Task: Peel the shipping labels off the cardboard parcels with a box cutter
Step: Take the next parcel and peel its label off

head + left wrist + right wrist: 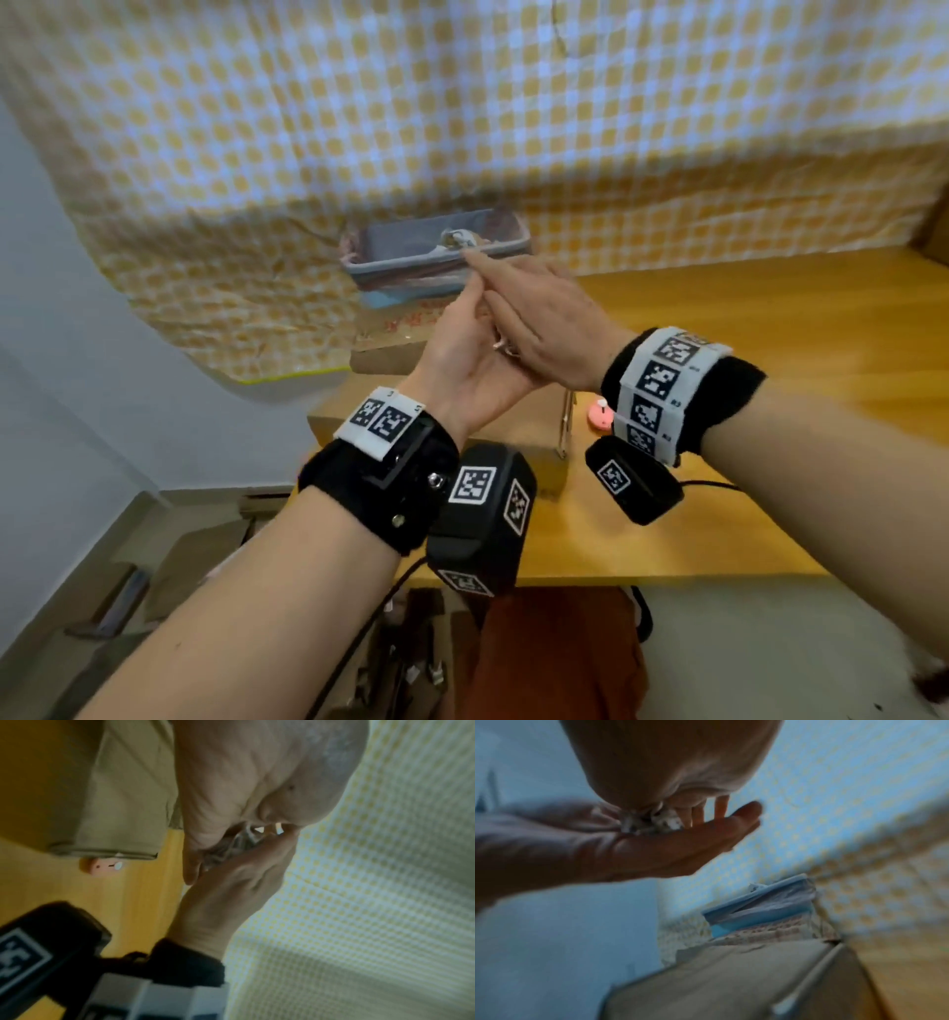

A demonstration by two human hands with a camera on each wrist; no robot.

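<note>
Rolling a peeled label scrap between the palms

Head view: left hand (472, 360) and right hand (544, 318) press flat together above the cardboard parcel (441, 411) at the counter's (719, 514) left edge; pink box cutter (600, 414) lies released beside it. Wrist views: crumpled label scrap (228, 845) lies sandwiched between both straight-fingered grips; binning seems left.
</note>
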